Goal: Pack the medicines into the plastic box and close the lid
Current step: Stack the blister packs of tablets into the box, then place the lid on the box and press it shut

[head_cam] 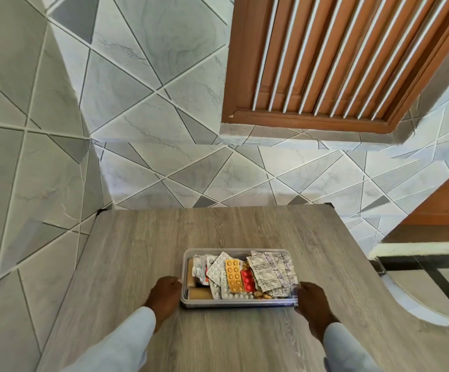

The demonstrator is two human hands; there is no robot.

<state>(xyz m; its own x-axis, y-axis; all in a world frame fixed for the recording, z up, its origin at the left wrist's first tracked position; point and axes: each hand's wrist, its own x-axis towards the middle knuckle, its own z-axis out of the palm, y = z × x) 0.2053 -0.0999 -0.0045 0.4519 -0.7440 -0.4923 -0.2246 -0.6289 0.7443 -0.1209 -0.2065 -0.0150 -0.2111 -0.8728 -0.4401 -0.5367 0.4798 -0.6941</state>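
A clear plastic box [240, 250] lies on the grey wood table [142, 253], near its front middle. It is full of medicines: an orange blister pack [233, 275], a red one [247, 280], white and silver strips [271, 269] and brown bottles [199, 293] at the left. A clear lid seems to lie over the box, though I cannot tell if it is pressed down. My left hand [164, 296] is against the box's left end, fingers curled on it. My right hand [313, 299] grips the right end.
The table's far edge meets a tiled wall. A brown louvred door [338, 55] is at the upper right. To the right of the table stands a glass-topped stand [430, 267] with a white rim.
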